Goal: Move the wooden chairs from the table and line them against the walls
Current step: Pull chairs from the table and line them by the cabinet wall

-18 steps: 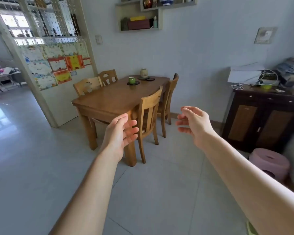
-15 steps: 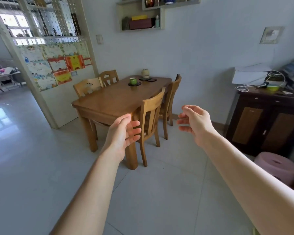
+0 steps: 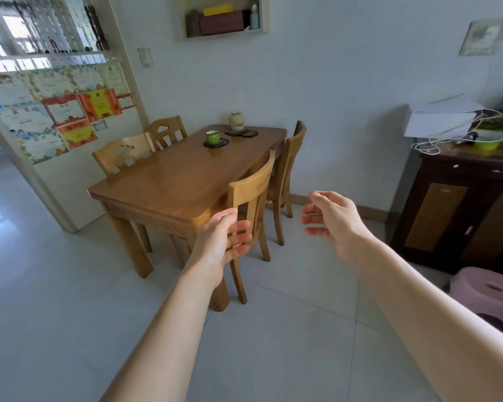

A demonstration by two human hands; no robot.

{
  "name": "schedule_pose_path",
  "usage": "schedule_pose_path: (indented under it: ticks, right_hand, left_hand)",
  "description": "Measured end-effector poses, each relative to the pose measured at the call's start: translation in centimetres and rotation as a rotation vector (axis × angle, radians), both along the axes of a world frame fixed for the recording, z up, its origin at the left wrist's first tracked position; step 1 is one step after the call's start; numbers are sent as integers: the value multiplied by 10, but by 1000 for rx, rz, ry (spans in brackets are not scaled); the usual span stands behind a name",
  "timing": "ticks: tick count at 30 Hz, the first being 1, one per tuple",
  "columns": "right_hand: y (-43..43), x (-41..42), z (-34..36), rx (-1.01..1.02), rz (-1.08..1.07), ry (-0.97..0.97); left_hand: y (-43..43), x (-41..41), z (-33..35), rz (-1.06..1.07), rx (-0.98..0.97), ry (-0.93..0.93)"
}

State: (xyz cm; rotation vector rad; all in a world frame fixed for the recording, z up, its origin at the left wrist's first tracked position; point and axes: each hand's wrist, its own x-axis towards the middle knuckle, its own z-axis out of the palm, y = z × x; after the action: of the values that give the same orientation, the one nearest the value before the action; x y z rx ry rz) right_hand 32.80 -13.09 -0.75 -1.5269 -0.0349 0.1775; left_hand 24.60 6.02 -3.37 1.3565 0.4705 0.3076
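A wooden dining table (image 3: 169,184) stands in the room's middle with several wooden chairs tucked in. The nearest chair (image 3: 251,187) is on the table's right side, a second chair (image 3: 295,149) behind it. Two more chairs, one (image 3: 122,150) near and one (image 3: 166,130) farther, stand on the left side. My left hand (image 3: 221,242) is stretched out in front of the nearest chair's backrest, fingers apart, holding nothing. My right hand (image 3: 334,219) is raised to the right of that chair, open and apart from it.
A green cup (image 3: 212,137), a jar (image 3: 236,121) and coasters sit on the table. A dark cabinet (image 3: 459,216) with clutter stands at the right wall, a pink stool (image 3: 488,288) before it. A partition with posters (image 3: 55,111) is at the left. Grey tiled floor lies in front.
The view has moved closer to the table and chairs. Both hands stay outstretched and open, now nearer to the nearest chair's backrest.
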Motion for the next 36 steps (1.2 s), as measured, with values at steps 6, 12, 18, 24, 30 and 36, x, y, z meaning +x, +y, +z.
schedule_pose_path:
  ticks: [6,12,18,24,30,36]
  right_hand:
    - [0,112,-8,-29,40,23]
    - [-2,236,-6,-57,77,42]
    - [0,340,-12,-63,68,73]
    - [2,428,-33,-29,47,155]
    - [23,537,-43,-50,39,181]
    - [58,661,-38,-84,72,204]
  left_hand:
    - [-4,112,-14,-11,-27,35]
    - [-16,243,-17,-9,-41,49]
    - [-29,347,-20,-27,-70,87]
    - [-24,430,-33,-41,-59,122]
    - [-6,536,-44,-71,-43,144]
    - [28,661,-42,-83,-23,187]
